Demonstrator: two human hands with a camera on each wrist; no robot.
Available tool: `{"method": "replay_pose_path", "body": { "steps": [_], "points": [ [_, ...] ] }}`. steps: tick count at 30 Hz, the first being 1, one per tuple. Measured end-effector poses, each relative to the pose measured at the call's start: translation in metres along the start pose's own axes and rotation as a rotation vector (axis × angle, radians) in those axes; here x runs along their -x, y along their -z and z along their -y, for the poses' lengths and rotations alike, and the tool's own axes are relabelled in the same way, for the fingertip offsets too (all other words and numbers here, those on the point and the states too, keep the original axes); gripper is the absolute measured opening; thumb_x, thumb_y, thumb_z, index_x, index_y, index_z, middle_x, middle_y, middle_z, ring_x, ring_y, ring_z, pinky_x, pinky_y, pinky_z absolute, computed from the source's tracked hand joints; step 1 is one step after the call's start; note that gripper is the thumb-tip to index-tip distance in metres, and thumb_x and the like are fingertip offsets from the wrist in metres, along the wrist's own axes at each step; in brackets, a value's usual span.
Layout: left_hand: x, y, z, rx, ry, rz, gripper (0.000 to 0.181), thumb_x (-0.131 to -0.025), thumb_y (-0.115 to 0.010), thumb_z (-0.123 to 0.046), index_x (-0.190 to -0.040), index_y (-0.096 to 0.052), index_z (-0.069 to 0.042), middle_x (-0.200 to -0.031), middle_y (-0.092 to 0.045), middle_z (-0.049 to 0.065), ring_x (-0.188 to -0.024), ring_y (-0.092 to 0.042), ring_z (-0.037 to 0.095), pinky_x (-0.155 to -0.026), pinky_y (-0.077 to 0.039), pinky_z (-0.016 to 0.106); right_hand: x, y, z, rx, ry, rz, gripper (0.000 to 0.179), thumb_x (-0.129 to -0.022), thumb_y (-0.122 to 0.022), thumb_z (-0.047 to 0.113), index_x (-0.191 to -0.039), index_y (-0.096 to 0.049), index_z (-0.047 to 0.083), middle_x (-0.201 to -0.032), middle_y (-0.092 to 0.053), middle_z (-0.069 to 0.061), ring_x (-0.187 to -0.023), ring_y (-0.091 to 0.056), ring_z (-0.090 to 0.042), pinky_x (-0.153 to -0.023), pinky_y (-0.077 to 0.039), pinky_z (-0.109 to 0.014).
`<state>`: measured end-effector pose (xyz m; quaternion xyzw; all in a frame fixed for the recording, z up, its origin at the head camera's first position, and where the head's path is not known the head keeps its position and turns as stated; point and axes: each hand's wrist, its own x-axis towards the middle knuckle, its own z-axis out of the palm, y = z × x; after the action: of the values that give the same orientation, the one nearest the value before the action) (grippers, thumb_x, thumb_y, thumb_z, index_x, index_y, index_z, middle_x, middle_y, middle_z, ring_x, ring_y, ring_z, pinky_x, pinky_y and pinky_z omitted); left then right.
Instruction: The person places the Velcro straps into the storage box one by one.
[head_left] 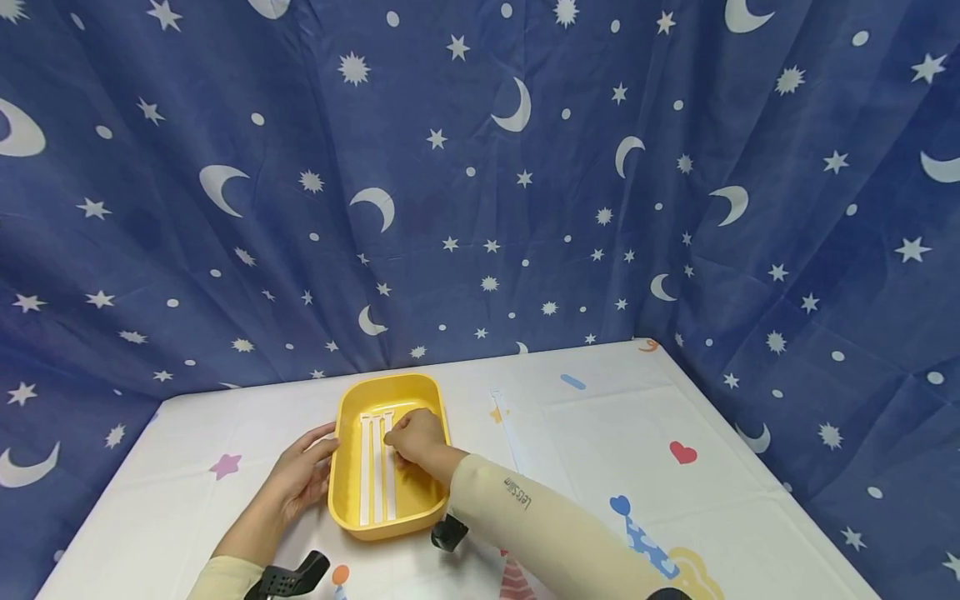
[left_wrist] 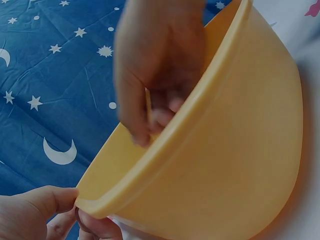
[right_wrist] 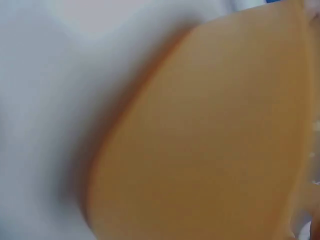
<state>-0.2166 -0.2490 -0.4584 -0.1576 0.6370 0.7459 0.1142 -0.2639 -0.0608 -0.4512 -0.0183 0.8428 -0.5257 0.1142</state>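
Observation:
A yellow plastic basin [head_left: 348, 508] with rounded corners stands on the table. My left hand [head_left: 300, 471] is at its left side, and in the left wrist view its fingers [left_wrist: 60, 197] pinch the rim. Inside lie several flat white strips [head_left: 377, 475], side by side lengthwise, each with a wider end at the far side. My right hand [head_left: 418, 435] reaches into the basin from the right, fingers bent, fingertips at the rightmost strip. I cannot tell whether they grip that strip. The right wrist view shows mostly the basin's outer wall [right_wrist: 200, 130].
Another thin white strip [head_left: 506, 425] lies on the table right of the basin, partly behind my right forearm. The white tablecloth [head_left: 585, 442] carries printed hearts, stars and party hats. A blue curtain [head_left: 450, 183] with moons and stars hangs behind the table and along its right side.

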Motion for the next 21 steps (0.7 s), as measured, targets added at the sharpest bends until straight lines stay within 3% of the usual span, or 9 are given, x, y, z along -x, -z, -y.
{"method": "replay_pose_path", "body": {
  "steps": [5, 11, 16, 21],
  "points": [
    [0.000, 0.000, -0.001, -0.009, 0.002, 0.003, 0.058, -0.101, -0.051, -0.016, -0.154, -0.027, -0.010, -0.103, -0.059, 0.000, -0.080, -0.063, 0.006, -0.072, -0.059, 0.023, 0.003, 0.030, 0.023, -0.046, 0.007, 0.060, 0.010, -0.086, -0.073, 0.008, -0.081, -0.065, 0.004, -0.076, -0.068, -0.013, -0.056, -0.067, -0.022, -0.060, -0.062, -0.035],
    [0.001, -0.001, -0.002, -0.022, 0.008, -0.004, 0.059, -0.101, -0.052, -0.017, -0.154, -0.027, -0.011, -0.101, -0.058, 0.000, -0.078, -0.063, 0.006, -0.069, -0.059, 0.022, -0.010, 0.083, 0.033, 0.041, 0.048, -0.065, 0.012, -0.091, -0.068, 0.014, -0.094, -0.068, 0.002, -0.087, -0.070, -0.014, -0.073, -0.071, -0.025, -0.061, -0.061, -0.030],
    [0.001, -0.001, -0.002, -0.013, 0.007, 0.004, 0.059, -0.101, -0.051, -0.017, -0.155, -0.025, -0.011, -0.102, -0.056, 0.000, -0.079, -0.062, 0.005, -0.072, -0.059, 0.023, -0.019, 0.131, 0.021, 0.091, 0.068, -0.097, 0.020, -0.093, -0.065, 0.014, -0.107, -0.068, 0.000, -0.095, -0.072, -0.015, -0.081, -0.072, -0.026, -0.064, -0.061, -0.028],
    [0.001, 0.000, -0.001, -0.005, 0.007, 0.012, 0.059, -0.102, -0.050, -0.016, -0.155, -0.024, -0.010, -0.105, -0.056, 0.001, -0.083, -0.063, 0.006, -0.077, -0.060, 0.025, -0.023, 0.162, -0.003, 0.174, 0.004, -0.141, 0.025, -0.091, -0.069, 0.017, -0.111, -0.069, 0.002, -0.101, -0.071, -0.014, -0.086, -0.072, -0.026, -0.067, -0.061, -0.030]
  ]
}}
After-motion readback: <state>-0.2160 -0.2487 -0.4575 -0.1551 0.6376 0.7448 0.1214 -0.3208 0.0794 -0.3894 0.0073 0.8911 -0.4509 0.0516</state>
